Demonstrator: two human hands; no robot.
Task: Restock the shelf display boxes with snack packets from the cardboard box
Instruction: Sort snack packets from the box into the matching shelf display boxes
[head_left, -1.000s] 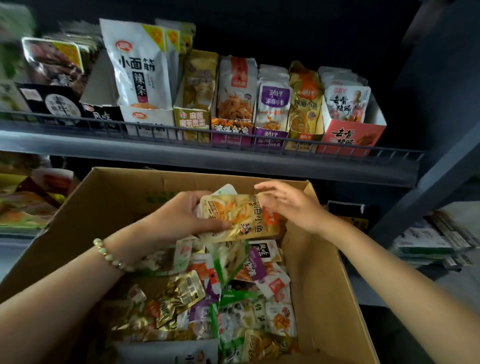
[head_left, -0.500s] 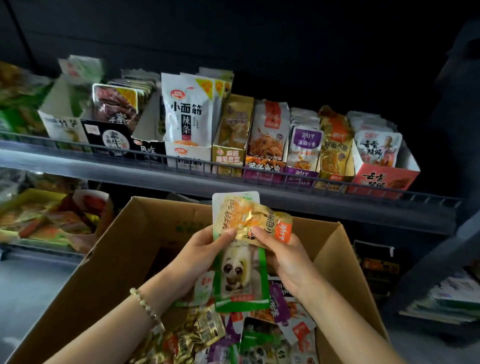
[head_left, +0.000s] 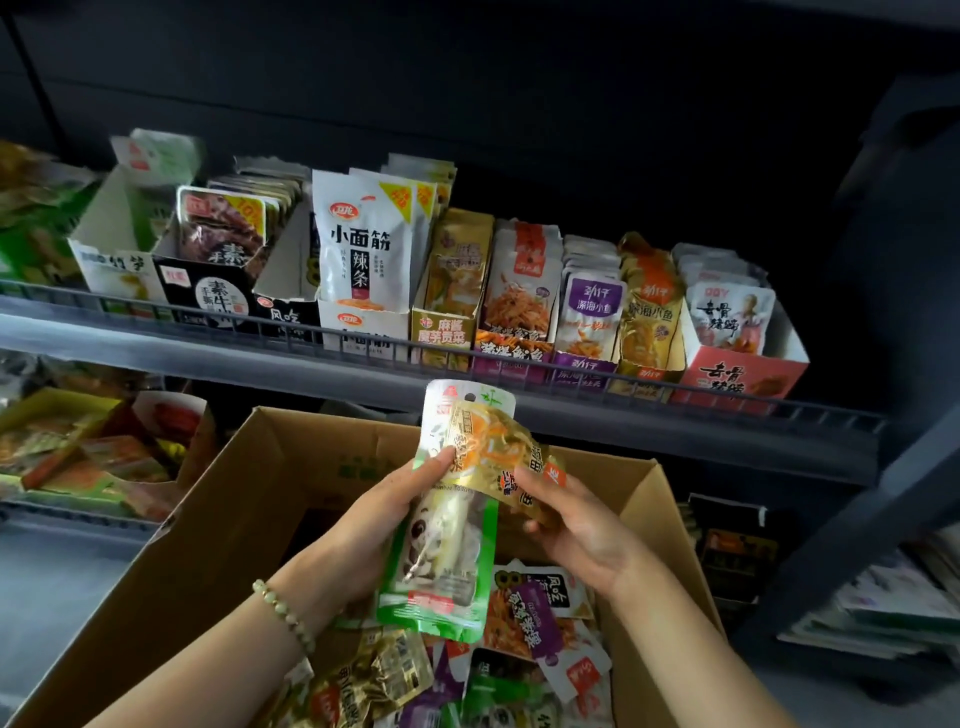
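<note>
While loose snack packets (head_left: 535, 618) lay heaped in the open brown cardboard box (head_left: 208, 545), the left hand (head_left: 374, 525) gripped a green panda-print plastic packet (head_left: 441, 561) above it and the right hand (head_left: 582, 530) pinched a gold foil packet (head_left: 498, 452).

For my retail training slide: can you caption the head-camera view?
Left hand holds a green packet, right hand a gold packet, over the cardboard box below the stocked shelf.
</note>
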